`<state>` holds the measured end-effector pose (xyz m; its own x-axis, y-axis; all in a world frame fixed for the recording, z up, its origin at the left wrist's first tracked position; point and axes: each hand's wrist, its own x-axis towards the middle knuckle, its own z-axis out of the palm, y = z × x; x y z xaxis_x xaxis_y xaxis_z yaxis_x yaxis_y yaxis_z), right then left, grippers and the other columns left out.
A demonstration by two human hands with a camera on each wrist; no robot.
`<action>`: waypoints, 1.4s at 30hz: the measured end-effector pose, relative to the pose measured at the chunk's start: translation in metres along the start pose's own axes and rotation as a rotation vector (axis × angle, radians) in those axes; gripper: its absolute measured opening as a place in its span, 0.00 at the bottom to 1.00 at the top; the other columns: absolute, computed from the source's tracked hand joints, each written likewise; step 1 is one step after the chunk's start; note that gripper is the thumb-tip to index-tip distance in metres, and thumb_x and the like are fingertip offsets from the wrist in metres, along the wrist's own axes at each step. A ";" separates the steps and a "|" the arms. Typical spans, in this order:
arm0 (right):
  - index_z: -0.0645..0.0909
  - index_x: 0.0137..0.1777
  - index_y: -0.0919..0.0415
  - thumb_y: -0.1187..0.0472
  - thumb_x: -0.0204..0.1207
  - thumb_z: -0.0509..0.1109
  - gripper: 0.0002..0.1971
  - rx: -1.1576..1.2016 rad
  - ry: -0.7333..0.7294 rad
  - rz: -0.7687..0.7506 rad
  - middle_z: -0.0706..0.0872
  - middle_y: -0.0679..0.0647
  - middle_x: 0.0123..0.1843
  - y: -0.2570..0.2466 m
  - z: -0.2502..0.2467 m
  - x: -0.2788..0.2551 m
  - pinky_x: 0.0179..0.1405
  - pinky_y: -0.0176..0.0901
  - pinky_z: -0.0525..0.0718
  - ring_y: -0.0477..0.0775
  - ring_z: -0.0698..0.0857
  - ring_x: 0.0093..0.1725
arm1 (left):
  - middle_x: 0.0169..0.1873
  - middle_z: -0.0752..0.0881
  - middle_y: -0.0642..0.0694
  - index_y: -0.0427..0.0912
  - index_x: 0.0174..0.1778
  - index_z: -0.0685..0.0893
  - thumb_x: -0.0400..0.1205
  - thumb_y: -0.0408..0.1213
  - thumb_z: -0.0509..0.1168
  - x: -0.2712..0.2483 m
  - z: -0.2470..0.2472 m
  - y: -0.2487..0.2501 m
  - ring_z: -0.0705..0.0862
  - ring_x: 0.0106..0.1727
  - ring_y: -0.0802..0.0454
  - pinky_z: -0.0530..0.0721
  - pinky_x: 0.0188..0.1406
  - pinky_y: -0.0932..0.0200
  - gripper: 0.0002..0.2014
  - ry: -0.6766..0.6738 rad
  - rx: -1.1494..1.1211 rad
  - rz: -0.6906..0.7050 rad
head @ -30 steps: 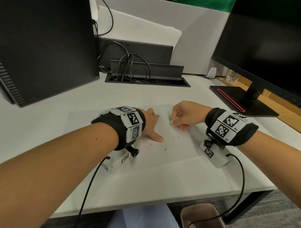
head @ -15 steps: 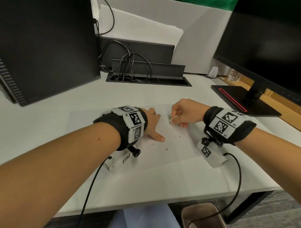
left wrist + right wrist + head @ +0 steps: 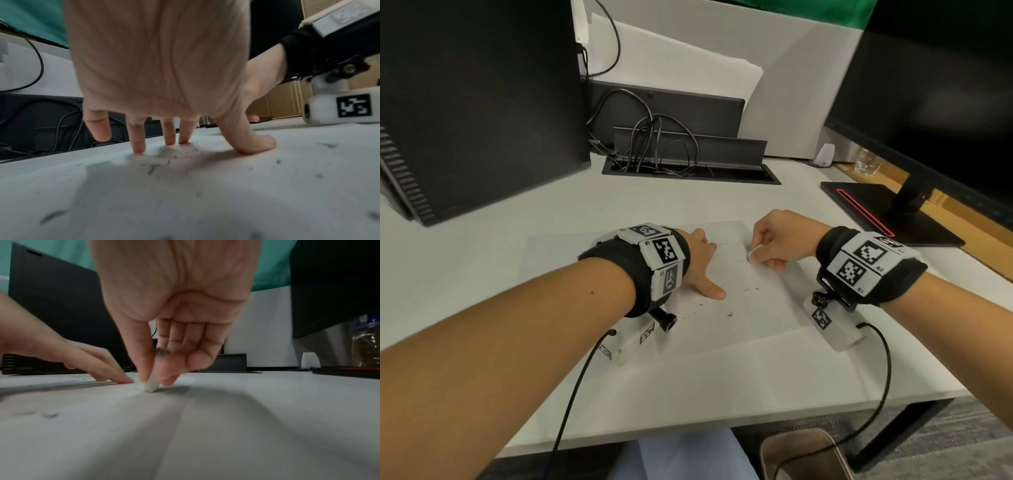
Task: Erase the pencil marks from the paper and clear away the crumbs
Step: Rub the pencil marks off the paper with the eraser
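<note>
A white sheet of paper (image 3: pixel 743 318) lies flat on the desk in front of me. My left hand (image 3: pixel 700 263) presses it down with spread straight fingers (image 3: pixel 139 142) and thumb. My right hand (image 3: pixel 777 240) pinches a small white eraser (image 3: pixel 752 254) between thumb and fingers, its tip (image 3: pixel 151 386) touching the paper near the far right part. Faint pencil marks (image 3: pixel 717 251) remain between the two hands. Dark eraser crumbs (image 3: pixel 729 313) lie scattered on the sheet, seen close in the left wrist view as crumbs (image 3: pixel 153 168) in front of the fingers.
A black computer tower (image 3: pixel 476 102) stands at the back left. A cable tray with wires (image 3: pixel 688 168) sits behind the paper. A monitor on a black stand (image 3: pixel 893 212) is at the right. The desk's front edge (image 3: pixel 722 435) is near me.
My right hand with the eraser has shifted slightly away from me and to the right across the paper. The left hand stays pressed in place.
</note>
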<state>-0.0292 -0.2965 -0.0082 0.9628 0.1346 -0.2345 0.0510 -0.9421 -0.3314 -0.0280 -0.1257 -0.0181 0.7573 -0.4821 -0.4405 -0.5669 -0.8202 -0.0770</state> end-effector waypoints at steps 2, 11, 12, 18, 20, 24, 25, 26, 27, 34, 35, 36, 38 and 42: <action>0.80 0.37 0.63 0.63 0.74 0.72 0.06 0.053 0.018 0.025 0.85 0.55 0.28 0.001 -0.004 0.003 0.30 0.31 0.80 0.45 0.81 0.22 | 0.81 0.53 0.47 0.46 0.83 0.49 0.78 0.63 0.60 0.000 -0.001 -0.004 0.63 0.77 0.42 0.66 0.72 0.47 0.44 -0.002 -0.017 0.006; 0.79 0.36 0.60 0.64 0.74 0.72 0.07 0.059 -0.056 -0.051 0.85 0.57 0.31 -0.025 0.001 0.015 0.28 0.33 0.82 0.51 0.83 0.27 | 0.78 0.58 0.44 0.40 0.82 0.56 0.77 0.61 0.64 0.000 0.000 -0.023 0.65 0.77 0.44 0.65 0.76 0.45 0.44 -0.006 -0.104 -0.038; 0.79 0.35 0.60 0.64 0.73 0.72 0.07 0.058 -0.078 -0.067 0.85 0.57 0.30 -0.029 0.002 0.015 0.28 0.33 0.83 0.52 0.83 0.28 | 0.78 0.58 0.44 0.40 0.82 0.56 0.76 0.61 0.64 0.001 0.000 -0.024 0.65 0.77 0.44 0.66 0.76 0.45 0.44 -0.006 -0.105 -0.038; 0.83 0.38 0.64 0.65 0.71 0.74 0.04 0.096 -0.145 -0.133 0.85 0.55 0.29 -0.037 0.008 0.012 0.29 0.33 0.82 0.48 0.82 0.25 | 0.78 0.59 0.45 0.41 0.82 0.56 0.76 0.63 0.63 0.003 0.002 -0.024 0.68 0.75 0.45 0.69 0.74 0.45 0.45 0.006 -0.099 -0.038; 0.83 0.39 0.64 0.64 0.72 0.74 0.04 0.078 -0.090 -0.103 0.85 0.55 0.29 -0.036 0.006 0.014 0.30 0.32 0.82 0.46 0.83 0.24 | 0.78 0.58 0.45 0.42 0.82 0.54 0.76 0.63 0.62 0.002 0.002 -0.023 0.67 0.75 0.45 0.68 0.74 0.46 0.44 0.007 -0.092 -0.039; 0.82 0.37 0.62 0.64 0.71 0.74 0.05 0.075 -0.157 -0.144 0.85 0.53 0.26 -0.038 0.010 0.011 0.29 0.32 0.81 0.44 0.82 0.22 | 0.79 0.56 0.45 0.43 0.83 0.51 0.77 0.63 0.60 0.000 0.002 -0.022 0.65 0.76 0.44 0.68 0.73 0.47 0.44 0.002 -0.050 -0.040; 0.83 0.38 0.63 0.64 0.72 0.74 0.04 0.069 -0.135 -0.130 0.85 0.53 0.27 -0.035 0.008 0.010 0.31 0.33 0.81 0.43 0.82 0.21 | 0.79 0.56 0.46 0.44 0.83 0.51 0.77 0.63 0.61 0.000 0.002 -0.022 0.64 0.76 0.44 0.67 0.74 0.47 0.45 -0.004 -0.052 -0.037; 0.83 0.39 0.63 0.63 0.72 0.74 0.04 0.044 -0.084 -0.111 0.86 0.54 0.28 -0.032 0.006 0.011 0.33 0.34 0.81 0.42 0.81 0.21 | 0.79 0.56 0.46 0.44 0.83 0.51 0.77 0.63 0.61 -0.001 0.002 -0.022 0.64 0.77 0.44 0.67 0.74 0.46 0.45 -0.009 -0.052 -0.034; 0.83 0.40 0.64 0.63 0.73 0.73 0.04 0.022 -0.025 -0.091 0.87 0.56 0.30 -0.029 0.003 0.013 0.34 0.34 0.81 0.41 0.81 0.21 | 0.79 0.56 0.46 0.44 0.83 0.51 0.77 0.63 0.62 -0.003 0.001 -0.023 0.64 0.77 0.44 0.67 0.75 0.46 0.45 -0.015 -0.051 -0.030; 0.81 0.41 0.63 0.61 0.74 0.73 0.05 0.101 -0.083 -0.091 0.85 0.55 0.31 -0.036 0.001 0.013 0.28 0.30 0.83 0.47 0.83 0.25 | 0.79 0.62 0.49 0.49 0.82 0.58 0.75 0.52 0.71 -0.013 -0.006 -0.043 0.65 0.78 0.48 0.64 0.77 0.49 0.42 0.002 -0.094 0.003; 0.81 0.40 0.61 0.61 0.74 0.73 0.05 0.084 -0.103 -0.107 0.85 0.54 0.31 -0.039 0.003 0.013 0.28 0.29 0.82 0.47 0.83 0.26 | 0.79 0.62 0.49 0.50 0.82 0.58 0.75 0.52 0.71 -0.014 -0.004 -0.045 0.64 0.78 0.48 0.63 0.77 0.49 0.42 0.008 -0.110 0.006; 0.81 0.38 0.59 0.60 0.73 0.74 0.05 0.058 -0.118 -0.128 0.85 0.52 0.32 -0.043 0.004 0.012 0.27 0.28 0.81 0.47 0.83 0.27 | 0.79 0.61 0.50 0.51 0.82 0.57 0.75 0.52 0.71 -0.014 -0.003 -0.046 0.64 0.78 0.48 0.63 0.77 0.48 0.42 0.011 -0.121 0.009; 0.81 0.35 0.56 0.60 0.72 0.75 0.07 0.013 -0.134 -0.166 0.84 0.49 0.31 -0.050 0.008 0.012 0.25 0.27 0.78 0.44 0.81 0.26 | 0.80 0.59 0.49 0.51 0.82 0.55 0.76 0.55 0.69 -0.015 0.001 -0.046 0.62 0.79 0.48 0.62 0.78 0.47 0.42 0.005 -0.125 0.009; 0.82 0.32 0.57 0.62 0.70 0.76 0.07 -0.015 -0.129 -0.177 0.84 0.46 0.23 -0.060 0.013 0.009 0.27 0.30 0.78 0.43 0.80 0.23 | 0.82 0.51 0.50 0.51 0.83 0.47 0.76 0.60 0.65 -0.017 0.003 -0.043 0.56 0.82 0.49 0.59 0.79 0.46 0.46 -0.043 -0.082 0.004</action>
<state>-0.0266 -0.2349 -0.0023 0.8963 0.3359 -0.2894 0.2213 -0.9045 -0.3645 -0.0174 -0.0812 -0.0102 0.7395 -0.4733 -0.4787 -0.5402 -0.8415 -0.0023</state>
